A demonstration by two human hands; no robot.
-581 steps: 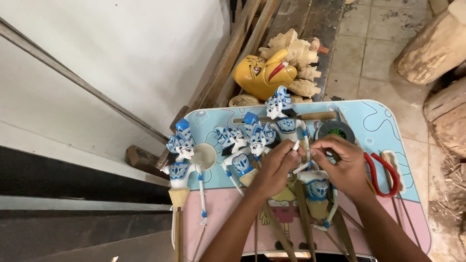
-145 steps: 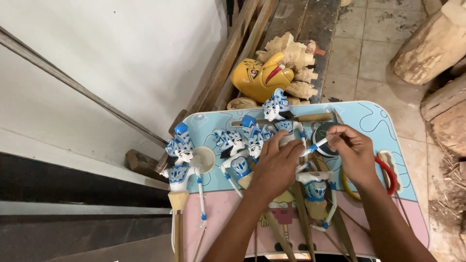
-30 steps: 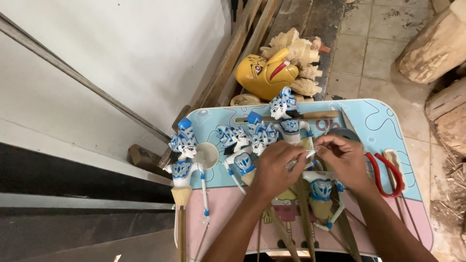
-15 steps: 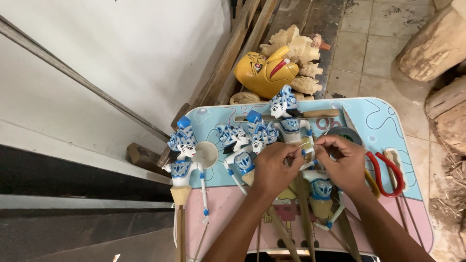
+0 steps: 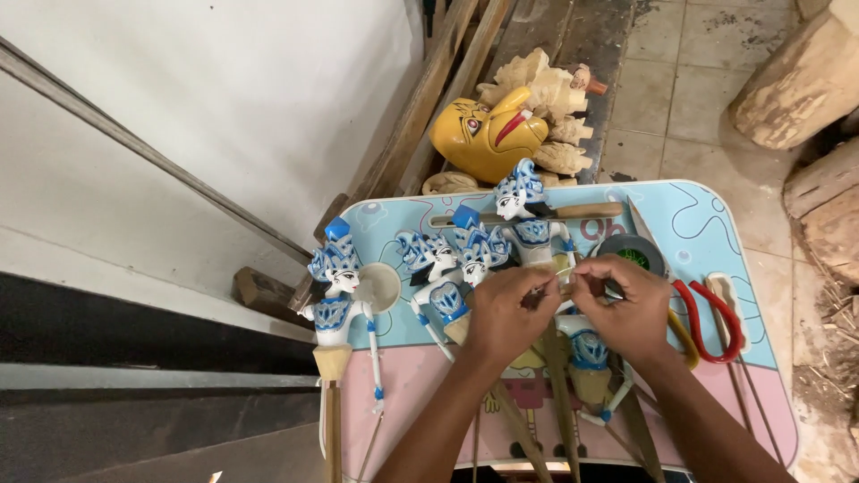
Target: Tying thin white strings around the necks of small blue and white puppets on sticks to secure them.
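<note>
now both hands meet over the wooden puppets on the table [image 5: 716,224].
left hand [image 5: 507,315] and right hand [image 5: 632,311] have fingers pinching a thin thread at the white puppet [image 5: 535,234].

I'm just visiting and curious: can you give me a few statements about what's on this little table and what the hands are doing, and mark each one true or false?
1. Both hands meet at a puppet in the middle of the table. True.
2. The left hand holds the red scissors. False: the scissors lie untouched right of the right hand.
3. A yellow mask lies beyond the table. True.
4. The puppets are painted green. False: they are blue and white.
</note>
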